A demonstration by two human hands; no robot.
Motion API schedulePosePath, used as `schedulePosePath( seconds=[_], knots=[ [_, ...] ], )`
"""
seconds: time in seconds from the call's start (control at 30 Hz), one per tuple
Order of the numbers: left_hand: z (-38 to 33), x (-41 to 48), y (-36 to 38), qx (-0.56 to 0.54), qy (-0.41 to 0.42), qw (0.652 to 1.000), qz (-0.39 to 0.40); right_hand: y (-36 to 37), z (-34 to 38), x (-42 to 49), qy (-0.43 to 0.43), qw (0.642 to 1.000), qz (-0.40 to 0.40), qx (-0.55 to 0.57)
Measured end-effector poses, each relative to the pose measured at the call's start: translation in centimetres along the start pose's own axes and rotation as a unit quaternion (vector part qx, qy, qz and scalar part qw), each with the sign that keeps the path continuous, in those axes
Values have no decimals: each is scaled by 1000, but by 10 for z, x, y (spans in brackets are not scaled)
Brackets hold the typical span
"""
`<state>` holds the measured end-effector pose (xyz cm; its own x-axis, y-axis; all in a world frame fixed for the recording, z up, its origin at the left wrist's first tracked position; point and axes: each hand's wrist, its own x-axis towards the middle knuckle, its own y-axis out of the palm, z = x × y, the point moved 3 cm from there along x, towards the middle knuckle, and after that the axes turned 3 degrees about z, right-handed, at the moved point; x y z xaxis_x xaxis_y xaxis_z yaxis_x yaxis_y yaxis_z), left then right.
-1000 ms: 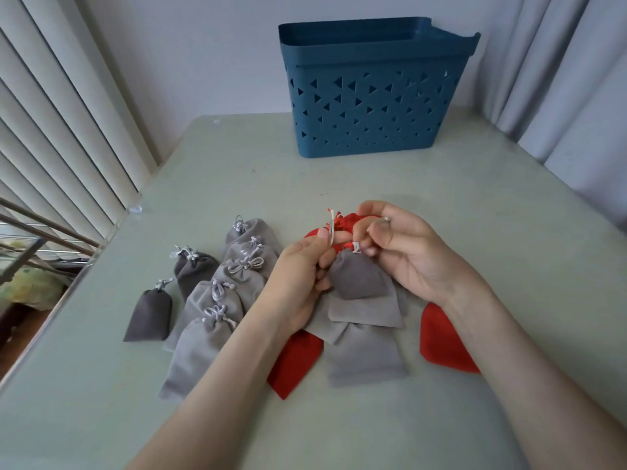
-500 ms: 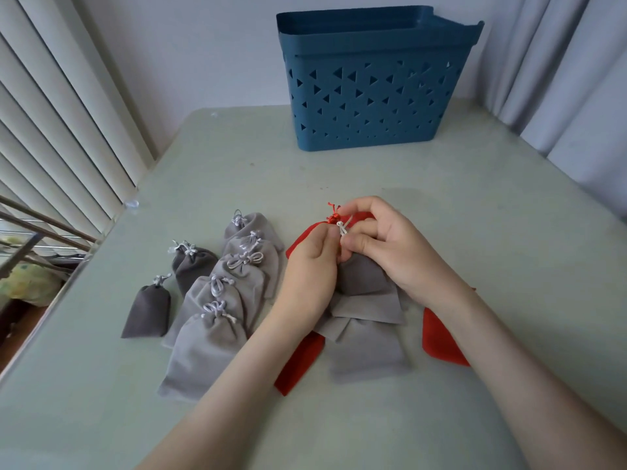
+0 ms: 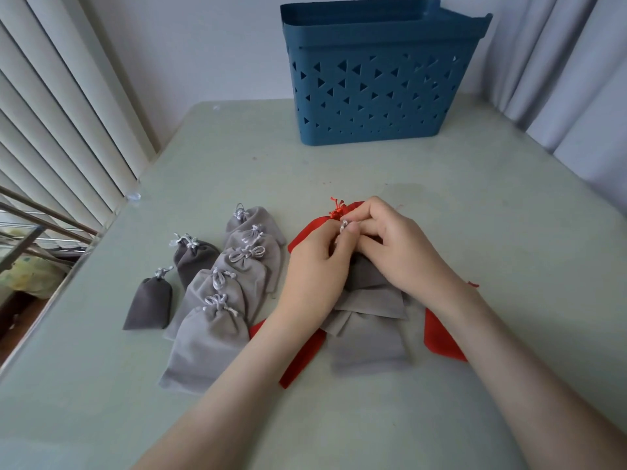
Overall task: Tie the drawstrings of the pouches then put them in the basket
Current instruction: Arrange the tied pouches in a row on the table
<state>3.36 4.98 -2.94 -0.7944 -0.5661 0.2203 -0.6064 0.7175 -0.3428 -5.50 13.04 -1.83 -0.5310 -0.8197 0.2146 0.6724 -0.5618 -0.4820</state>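
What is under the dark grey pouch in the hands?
Flat light grey pouches, and red pouches below those. The left hand and right hand, pinching its drawstring, cover the rest.

No writing, label, brand or number can be read anywhere. The blue basket (image 3: 380, 39), upper middle of the frame, bears only triangular cut-outs.

Basket (image 3: 380, 86) set at top centre, at the far side of the table (image 3: 475, 198). Tied pouches (image 3: 217, 300) laid overlapping in a column left of centre, two further pouches (image 3: 149, 303) just left of them. Pile (image 3: 366, 347) stacked at centre. Left hand (image 3: 315, 273) and right hand (image 3: 400, 252) met over its upper end, a cord (image 3: 343, 227) pinched between them. Blinds (image 3: 51, 130) along left edge, curtain (image 3: 576, 79) at upper right.
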Motion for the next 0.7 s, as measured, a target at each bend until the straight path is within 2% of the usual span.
schedulePosePath(
  seconds=[0.1, 0.3, 0.43, 0.5, 0.57, 0.7],
  knots=[
    [0, 2, 0, -19, -11, 1000, -15, 3, 2, -1, -18, 1000, -12, -17],
    [4, 6, -2, -169, -88, 981, -46, 5, 8, -4, -61, 998, -26, -21],
    [2, 7, -4, -233, -102, 967, -27, 4, 7, -3, -66, 997, -22, -15],
    [1, 8, -7, -270, -98, 958, -11, 2, 7, -2, -52, 998, -20, 30],
    [1, 10, -10, -319, -92, 943, 10, 0, 7, -2, -35, 992, -10, 119],
    [-5, 11, -15, -362, -86, 925, 76, -6, 8, -2, 18, 962, -20, 270]
  ],
)
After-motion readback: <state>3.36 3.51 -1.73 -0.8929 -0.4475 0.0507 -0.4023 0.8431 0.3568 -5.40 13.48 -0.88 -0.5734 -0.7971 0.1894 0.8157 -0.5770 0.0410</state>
